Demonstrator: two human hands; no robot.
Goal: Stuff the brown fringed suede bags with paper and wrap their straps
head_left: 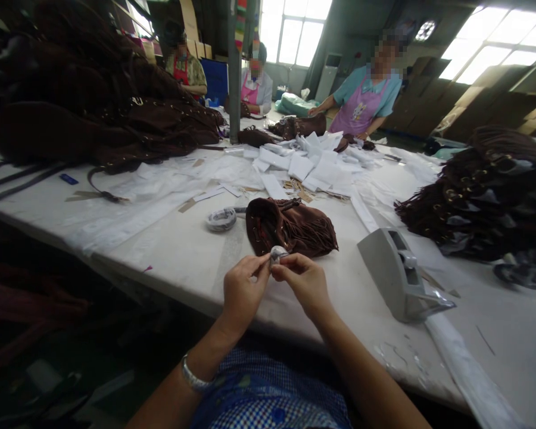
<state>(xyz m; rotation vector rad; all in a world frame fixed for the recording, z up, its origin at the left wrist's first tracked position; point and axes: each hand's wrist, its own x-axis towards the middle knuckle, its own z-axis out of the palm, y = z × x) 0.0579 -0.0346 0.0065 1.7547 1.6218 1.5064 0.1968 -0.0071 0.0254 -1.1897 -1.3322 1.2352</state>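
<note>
Between my two hands is a small, crumpled, clear-grey wrapped piece, held up at the front of the brown bag. My left hand pinches it from the left. From the right, the thumb and fingers of my right hand close on the same piece. Just beyond them the brown fringed bag lies on its side, its opening facing left. Left of the bag rests a coiled strap in clear wrapping. What is inside the wrapped piece is too small to tell.
A grey tape dispenser stands to the right on the white table. White packets are heaped beyond the bag. Dark brown bags are piled at left and right. A post rises mid-table; several people work behind.
</note>
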